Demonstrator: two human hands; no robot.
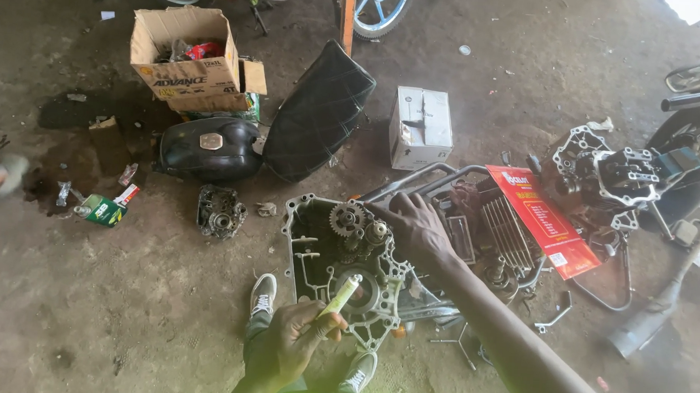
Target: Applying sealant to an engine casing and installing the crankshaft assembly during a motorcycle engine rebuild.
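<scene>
Head view: left hand [291, 343] grips a pale tube [341, 295] over the near side of the engine case [338, 256] on the floor. Right hand [417, 225] rests open-fingered on its far right edge, beside the gears [349, 218].

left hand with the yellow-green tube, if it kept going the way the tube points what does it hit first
The left hand aims the tube up and right. First in that line looks to be the round opening in the engine case, just below the gears. The tip seems very near it, though depth is unclear.
</scene>
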